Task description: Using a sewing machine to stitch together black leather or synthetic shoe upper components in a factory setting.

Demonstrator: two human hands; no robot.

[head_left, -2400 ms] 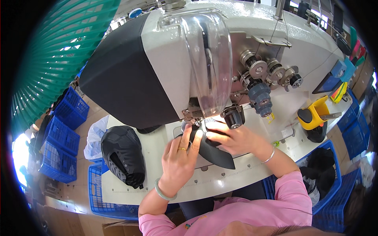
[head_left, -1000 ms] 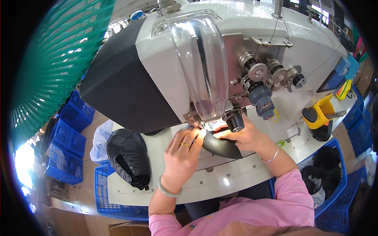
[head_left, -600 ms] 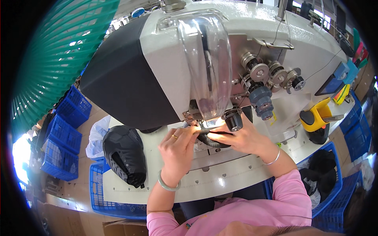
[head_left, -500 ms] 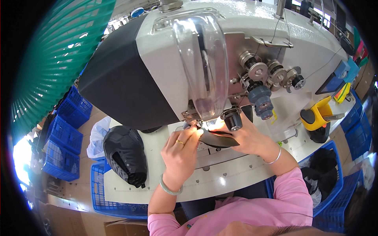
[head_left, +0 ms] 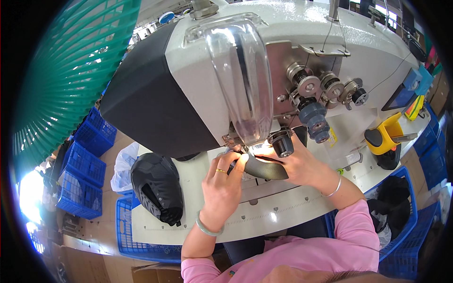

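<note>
- By the left hand (head_left: 221, 186), nearly closed with bent fingers, the near-left edge of a curved dark mesh piece (head_left: 265, 170) is pinched under the presser area.
- The right hand (head_left: 304, 162) is set against the piece's other end, half curled; its fingertips are hidden, so a firm grip cannot be told.
- Between the hands, the piece is bowed into a smooth arch, its fine-grained surface faintly shiny.
- Just beyond the hands, a sewing machine (head_left: 191, 89) is seen, in glossy pale enamel with a matte black end cover (head_left: 146, 99); a clear plastic guard (head_left: 241, 85) is mounted above them.
- Beyond the right hand, ridged metal tension discs (head_left: 309, 87) are fixed.
- Left of the left hand, a black shoe upper (head_left: 157, 188), sculpted and rounded, is laid on the smooth pale table (head_left: 264, 214).
</note>
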